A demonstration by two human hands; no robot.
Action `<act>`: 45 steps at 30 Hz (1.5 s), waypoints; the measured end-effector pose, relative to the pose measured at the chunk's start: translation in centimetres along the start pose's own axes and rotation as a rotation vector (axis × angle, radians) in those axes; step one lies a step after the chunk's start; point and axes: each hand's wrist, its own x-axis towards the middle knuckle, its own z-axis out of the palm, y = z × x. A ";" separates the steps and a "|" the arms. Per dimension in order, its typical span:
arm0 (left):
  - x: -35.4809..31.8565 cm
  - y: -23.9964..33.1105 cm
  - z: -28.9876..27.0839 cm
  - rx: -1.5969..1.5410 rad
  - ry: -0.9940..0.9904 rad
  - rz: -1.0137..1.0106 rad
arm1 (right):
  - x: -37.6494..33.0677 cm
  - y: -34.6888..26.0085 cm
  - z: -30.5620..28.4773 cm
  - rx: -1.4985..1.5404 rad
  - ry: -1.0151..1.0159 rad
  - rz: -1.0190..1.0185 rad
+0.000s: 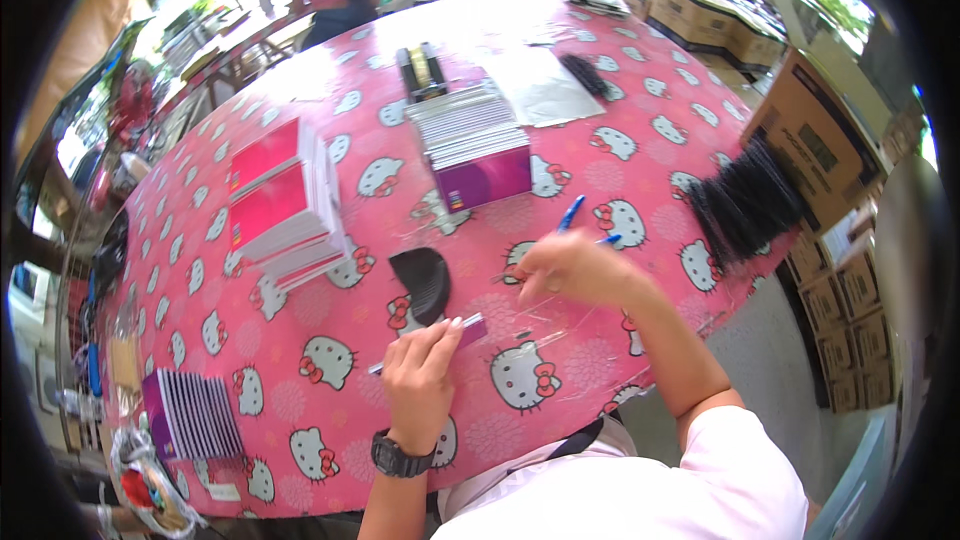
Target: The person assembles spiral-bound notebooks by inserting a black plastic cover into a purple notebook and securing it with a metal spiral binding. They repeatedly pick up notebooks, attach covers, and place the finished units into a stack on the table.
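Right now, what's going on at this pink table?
A person sits at a table with a pink cartoon-cat cloth. The left hand pinches a small purple card close to a black comb. The right hand is raised just beyond it, by two blue pens. Stacks of pink booklets and purple packs sit farther out, and a heap of black combs lies at the right edge.

A packing workshop: cardboard boxes (810, 155) are stacking up beside the surface's (330, 410) right edge, booklet stacks (285, 205) sitting on it.
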 end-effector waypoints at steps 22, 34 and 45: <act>-0.2 -0.2 -0.8 -0.015 -0.009 -0.015 | -3.2 -0.5 -3.3 0.203 0.292 0.034; -0.2 0.0 -1.3 -0.070 0.007 -0.038 | 0.3 -3.5 3.4 0.029 -0.031 -0.129; -0.4 -0.1 -1.0 -0.108 0.029 -0.061 | 0.5 -2.7 3.8 0.232 -0.100 -0.125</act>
